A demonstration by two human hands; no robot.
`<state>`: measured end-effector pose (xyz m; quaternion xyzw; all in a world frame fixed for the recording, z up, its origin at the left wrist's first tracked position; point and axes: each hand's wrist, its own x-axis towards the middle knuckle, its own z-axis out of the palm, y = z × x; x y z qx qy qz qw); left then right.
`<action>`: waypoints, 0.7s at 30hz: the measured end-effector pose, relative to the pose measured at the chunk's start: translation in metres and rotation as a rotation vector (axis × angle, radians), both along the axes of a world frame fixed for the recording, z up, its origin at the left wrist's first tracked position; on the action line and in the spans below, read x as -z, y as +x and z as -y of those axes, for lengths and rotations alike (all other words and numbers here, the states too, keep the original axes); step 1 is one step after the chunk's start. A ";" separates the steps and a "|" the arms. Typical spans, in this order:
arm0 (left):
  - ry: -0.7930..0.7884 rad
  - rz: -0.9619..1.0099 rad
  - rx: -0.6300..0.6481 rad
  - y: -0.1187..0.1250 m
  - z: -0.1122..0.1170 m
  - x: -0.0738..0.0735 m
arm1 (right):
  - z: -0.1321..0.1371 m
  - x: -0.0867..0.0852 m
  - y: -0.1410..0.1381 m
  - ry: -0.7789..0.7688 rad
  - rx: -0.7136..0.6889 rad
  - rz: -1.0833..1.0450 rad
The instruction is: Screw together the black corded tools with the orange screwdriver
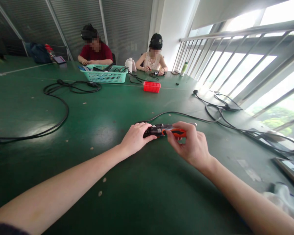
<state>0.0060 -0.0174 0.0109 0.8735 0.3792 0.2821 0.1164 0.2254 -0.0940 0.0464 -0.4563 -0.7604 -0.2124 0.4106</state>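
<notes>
A black device point(154, 130) with a thin black cable point(186, 115) running from it lies on the green table point(88, 111) in front of me. My left hand point(134, 138) is closed over its left end and presses it down. My right hand point(192, 145) pinches an orange-handled tool point(176, 132) whose tip meets the device. Both forearms reach in from the bottom of the view.
A red tray point(152, 86) and a teal basket point(105, 74) stand farther back, with black cables point(61, 107) looping left and right. Two other people sit at the far edge. A railing and windows run along the right; a tablet point(290, 169) lies at right.
</notes>
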 end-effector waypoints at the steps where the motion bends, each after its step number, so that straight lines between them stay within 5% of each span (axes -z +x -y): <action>1: 0.008 -0.007 -0.003 0.000 0.000 0.000 | 0.001 -0.001 -0.001 0.001 0.004 -0.009; 12: 0.037 -0.042 -0.043 0.000 -0.002 0.002 | 0.003 -0.007 0.002 0.022 -0.018 -0.066; 21: -0.066 -0.034 0.003 -0.003 -0.006 0.001 | -0.004 -0.019 0.026 0.092 0.221 -0.158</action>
